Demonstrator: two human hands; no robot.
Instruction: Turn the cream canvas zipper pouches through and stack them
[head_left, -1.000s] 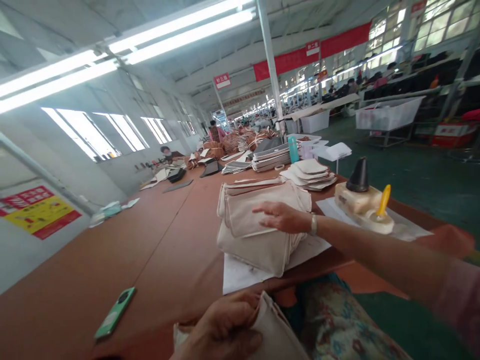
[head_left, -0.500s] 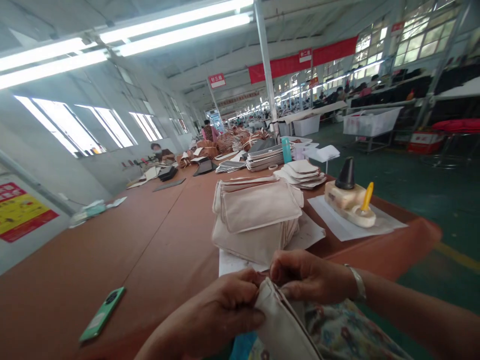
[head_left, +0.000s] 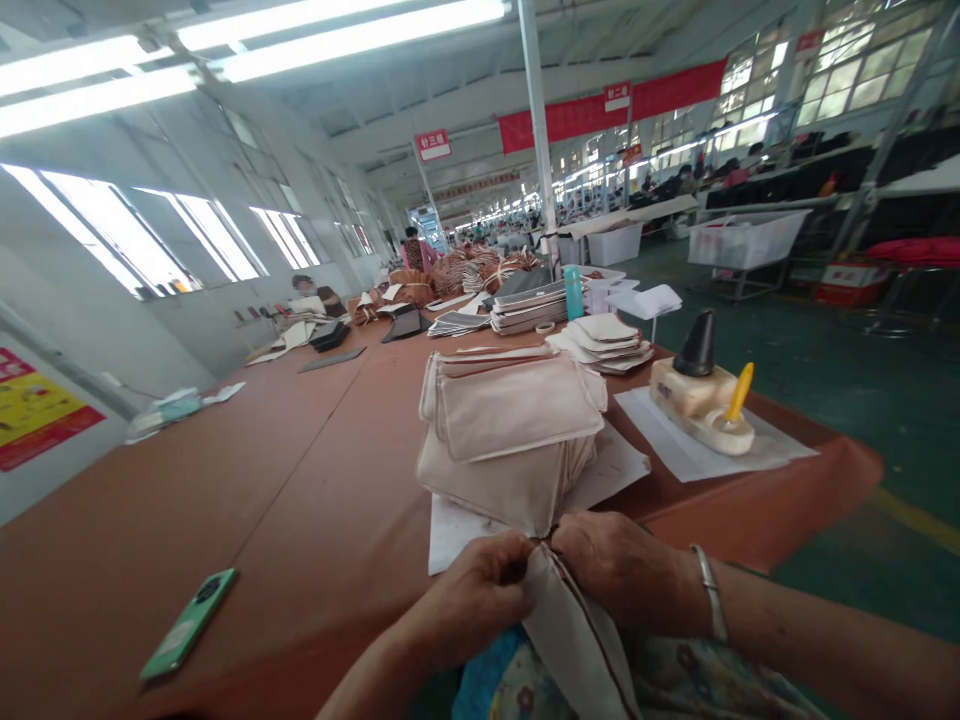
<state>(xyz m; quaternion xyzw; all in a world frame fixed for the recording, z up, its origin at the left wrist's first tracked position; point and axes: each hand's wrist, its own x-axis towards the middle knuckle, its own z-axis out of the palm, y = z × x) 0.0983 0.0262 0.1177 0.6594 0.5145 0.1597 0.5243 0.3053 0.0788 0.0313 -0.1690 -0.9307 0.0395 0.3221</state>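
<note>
A cream-coloured, stitched fabric piece (head_left: 574, 630) with a dark edge line hangs from my two hands, over my patterned clothing. My left hand (head_left: 476, 590) pinches its upper left corner between thumb and fingers. At the upper right end, my right hand (head_left: 626, 565) is closed on the same piece, its fingertips mostly hidden by the curled hand. Just beyond my hands rises a stack of similar cream fabric pieces (head_left: 521, 405), lying on white paper (head_left: 450, 535) on the brown table (head_left: 300, 520).
A green phone (head_left: 189, 622) lies at the left. On the right, paper (head_left: 660, 440) carries a pale block (head_left: 701, 400) with a black cone (head_left: 696, 345) and a yellow-handled tool (head_left: 739, 393). Farther back are more stacked pieces (head_left: 600, 345), a teal bottle (head_left: 573, 292) and a co-worker (head_left: 315, 295).
Both hands have drawn closer together at the top of the fabric piece, and my right hand has turned with its knuckles forward. The view has shifted slightly.
</note>
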